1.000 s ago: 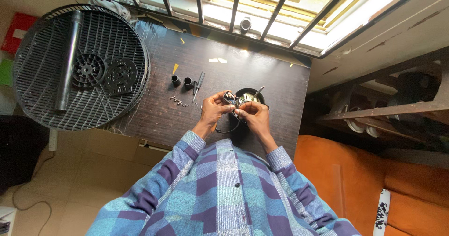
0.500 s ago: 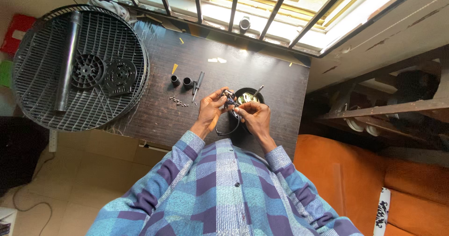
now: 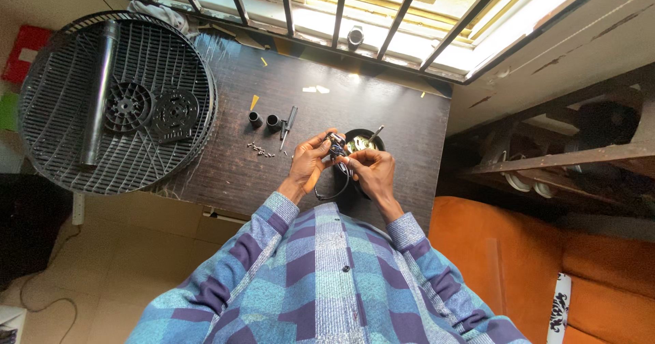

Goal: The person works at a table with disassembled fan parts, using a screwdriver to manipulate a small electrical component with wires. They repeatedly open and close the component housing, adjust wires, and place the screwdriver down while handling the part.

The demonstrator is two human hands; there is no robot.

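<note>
Now both hands sit slightly lower than a second ago. Left hand (image 3: 308, 169) and right hand (image 3: 372, 173) pinch a small dark part (image 3: 336, 144) above the round motor housing (image 3: 363, 141), so the fiddling continues.

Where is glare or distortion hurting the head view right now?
Head view: the barred window is blown out, throwing small bright patches on the dark table; wide-angle bending at the edges; the small dark part between left hand and right hand lacks detail.

Dark parts, bright plaid

Blue, teal and purple checked sleeves (image 3: 273, 221) lead to the hands; left of them a black ribbed fan grille (image 3: 116, 105), beneath them a dark brown table (image 3: 225, 173), right an orange seat (image 3: 491, 248).
</note>
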